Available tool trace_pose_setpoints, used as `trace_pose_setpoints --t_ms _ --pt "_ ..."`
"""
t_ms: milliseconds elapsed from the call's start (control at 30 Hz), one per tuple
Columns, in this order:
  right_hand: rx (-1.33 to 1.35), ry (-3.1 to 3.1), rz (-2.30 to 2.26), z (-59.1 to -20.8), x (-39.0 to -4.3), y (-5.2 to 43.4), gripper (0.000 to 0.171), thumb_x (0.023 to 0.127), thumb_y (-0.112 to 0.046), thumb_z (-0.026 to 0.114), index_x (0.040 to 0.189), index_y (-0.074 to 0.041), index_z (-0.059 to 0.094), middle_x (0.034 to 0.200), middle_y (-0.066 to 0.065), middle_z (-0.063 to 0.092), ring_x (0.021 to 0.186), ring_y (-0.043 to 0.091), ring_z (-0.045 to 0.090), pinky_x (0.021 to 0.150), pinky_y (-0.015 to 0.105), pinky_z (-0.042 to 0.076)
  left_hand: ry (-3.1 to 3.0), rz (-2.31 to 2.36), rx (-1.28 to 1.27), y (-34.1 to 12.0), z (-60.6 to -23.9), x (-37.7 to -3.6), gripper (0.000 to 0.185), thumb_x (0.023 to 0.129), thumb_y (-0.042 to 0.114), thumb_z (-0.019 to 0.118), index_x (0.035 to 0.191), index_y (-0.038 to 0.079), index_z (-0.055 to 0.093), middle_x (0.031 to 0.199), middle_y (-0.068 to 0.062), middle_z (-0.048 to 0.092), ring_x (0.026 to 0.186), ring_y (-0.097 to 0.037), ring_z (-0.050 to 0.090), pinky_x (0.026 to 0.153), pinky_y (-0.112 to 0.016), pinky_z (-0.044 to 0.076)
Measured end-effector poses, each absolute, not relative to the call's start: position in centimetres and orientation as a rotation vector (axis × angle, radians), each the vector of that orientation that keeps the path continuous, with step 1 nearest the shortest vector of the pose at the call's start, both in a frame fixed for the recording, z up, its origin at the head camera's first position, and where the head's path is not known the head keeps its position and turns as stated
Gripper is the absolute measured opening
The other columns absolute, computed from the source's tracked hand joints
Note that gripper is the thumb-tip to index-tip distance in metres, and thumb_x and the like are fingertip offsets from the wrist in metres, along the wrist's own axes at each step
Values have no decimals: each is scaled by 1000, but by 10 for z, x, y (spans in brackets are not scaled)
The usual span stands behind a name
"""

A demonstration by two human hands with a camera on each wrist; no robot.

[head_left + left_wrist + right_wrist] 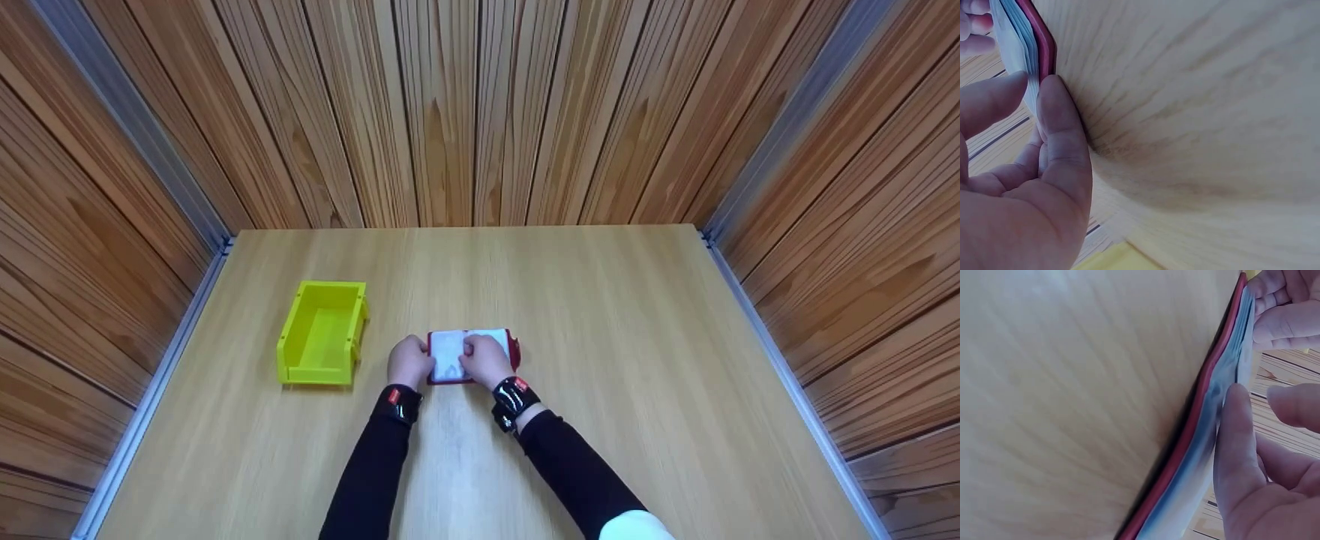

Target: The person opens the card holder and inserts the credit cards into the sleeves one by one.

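Red-covered and white-paged, a booklet [472, 352] is lying open on the counter [600, 337] in the head view, near the front middle. The left hand [409, 362] is sitting at its left edge with fingers curled onto it, and the right hand [486, 360] is lying over the middle of the pages, fingers bent down on the paper. Both arms are wearing black sleeves and dark wrist straps. A yellow bin [322, 332] is standing on the counter left of the left hand, apart from the booklet. Wooden panels are rising behind and on both sides.

Seen from the left wrist, the left hand [1022, 185] is pinching the booklet [1030, 42] at its edge: the thumb [1058, 135] is pressing against the red cover while a finger is lying on the page side, so the fingers are closing on the booklet. The right hand's fingertips are showing at the top left corner. The counter [1202, 112] is filling the rest of the picture.

Seen from the right wrist, the right hand [1264, 467] is touching the stack of pages with its thumb [1235, 439], the other fingers curling just beside it; the booklet [1207, 416] is running edge-on, red cover against the counter [1072, 394]. The left hand [1286, 304] is gripping the far end at the top right.
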State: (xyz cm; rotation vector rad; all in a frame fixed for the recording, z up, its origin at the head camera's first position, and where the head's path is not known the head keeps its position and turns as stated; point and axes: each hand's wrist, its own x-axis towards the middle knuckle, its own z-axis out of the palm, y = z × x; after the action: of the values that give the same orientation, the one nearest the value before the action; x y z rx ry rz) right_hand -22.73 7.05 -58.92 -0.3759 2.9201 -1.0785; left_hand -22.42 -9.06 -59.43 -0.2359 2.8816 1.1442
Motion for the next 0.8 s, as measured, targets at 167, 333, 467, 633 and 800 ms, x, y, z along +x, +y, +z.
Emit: trace_pose_setpoints --t_ms 167,333,467,633,800 --pt "-374 2978 -1132 -585 -226 76 22 81 -2 68 102 6 69 76 3 60 78 24 60 75 38 50 2894 1146 -223 -91 -595 -224 16 74 3 71 87 -3 66 86 -15 68 85 -35 63 79 -43 49" --pt "-331 3044 -1135 -578 -229 85 26 82 -4 70 107 5 68 84 6 61 84 25 60 78 39 49 2881 1168 -235 -91 -594 -223 14 74 2 71 87 -3 65 84 -14 67 83 -33 61 78 -43 49" --pt "-321 3049 -1200 -574 -234 95 26 83 -1 71 107 6 67 87 9 62 86 26 60 82 40 49 2868 1164 -249 -91 -593 -222 14 75 2 70 87 -3 64 84 -13 66 83 -32 60 78 -43 49" --pt "-312 3087 -1223 -569 -236 108 23 84 -1 71 106 5 67 91 14 65 88 30 62 83 43 49 2877 1169 -239 -91 -592 -222 12 75 2 70 85 -2 64 82 -13 65 81 -32 60 77 -43 49" --pt "-284 3121 -1192 -571 -238 120 21 83 -2 72 102 5 68 90 14 65 87 31 62 82 44 49 2863 1168 -260 -90 -593 -222 12 76 2 70 86 -2 64 83 -12 65 82 -31 60 77 -43 49"
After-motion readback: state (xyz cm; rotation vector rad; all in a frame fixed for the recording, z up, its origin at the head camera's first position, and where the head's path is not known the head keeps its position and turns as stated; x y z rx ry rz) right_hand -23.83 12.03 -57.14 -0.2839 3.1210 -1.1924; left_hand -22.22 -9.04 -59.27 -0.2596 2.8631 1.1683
